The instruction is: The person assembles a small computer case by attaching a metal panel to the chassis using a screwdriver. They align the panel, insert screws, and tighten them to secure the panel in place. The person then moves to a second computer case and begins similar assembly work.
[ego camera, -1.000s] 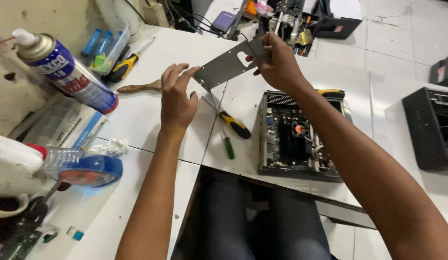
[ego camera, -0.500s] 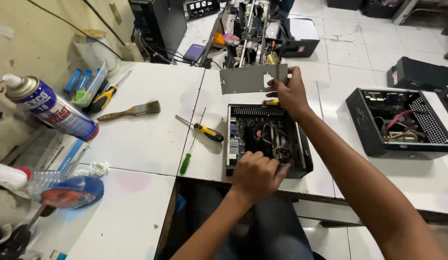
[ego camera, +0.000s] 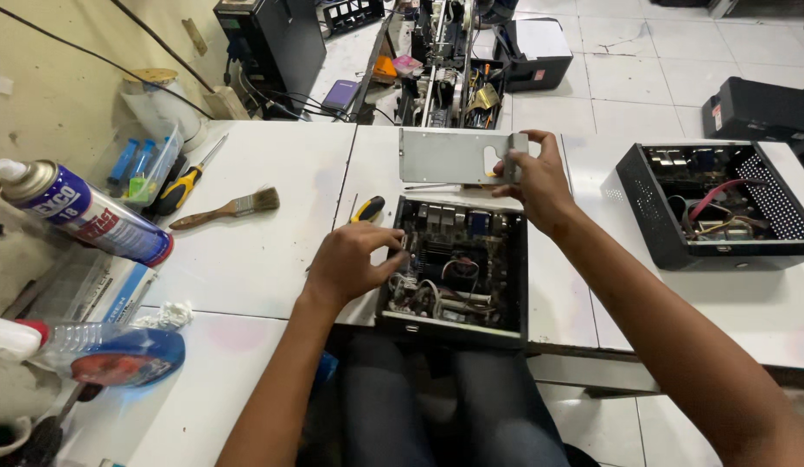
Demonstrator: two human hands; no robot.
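Hands at work on an open computer case at a white workbench

Seen from the head camera, the right hand (ego camera: 532, 177) grips a grey metal plate (ego camera: 449, 156) above the open computer case (ego camera: 458, 268), fingers clamped on its edge; the left hand (ego camera: 354, 259) rests, fingers curled, on the case's left rim, beside a screwdriver (ego camera: 367, 208) and a paintbrush (ego camera: 229, 208).

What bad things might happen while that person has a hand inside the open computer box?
1. The right hand pinches the metal plate by one end above the open case; if it slips, it may drop onto the board.
2. The left hand has fingers among loose cables at the case's left edge; a tug might snag or unplug one.
3. The case hangs a little over the table edge above the person's lap, so a push could tip it off.
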